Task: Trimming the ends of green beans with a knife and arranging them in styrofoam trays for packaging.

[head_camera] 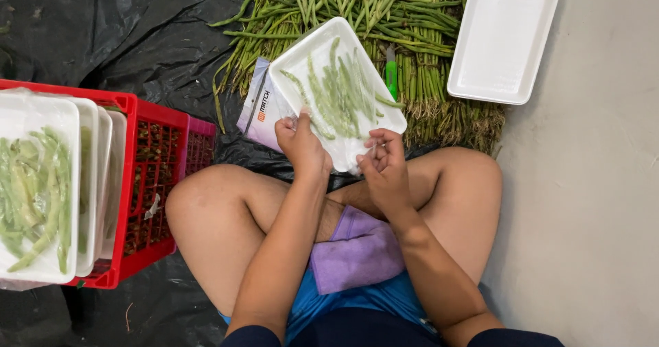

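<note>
A person sits cross-legged on the floor, and both hands meet at the near edge of a white foam tray (310,50) of green beans (341,89), just above centre frame. The left hand (301,143) has its grip closed on the tray's lower left rim, thumb on top, which keeps the tray tilted up toward the camera. The right hand (384,163) pinches at the tray's lower corner, fingers curled; what it grasps looks like thin clear film, but that is hard to make out.

A purple cloth (357,251) lies in the lap. A heap of loose beans (412,17) lies at top centre on black plastic sheeting (103,31), close enough to reach. An empty white tray (502,41) rests at upper right. At left, filled trays (38,182) are stacked on a red crate (154,182), cut off by the frame edge. A small plastic packet (257,110) is half hidden under the held tray, and a green-handled tool (390,76) shows only partly behind it.
</note>
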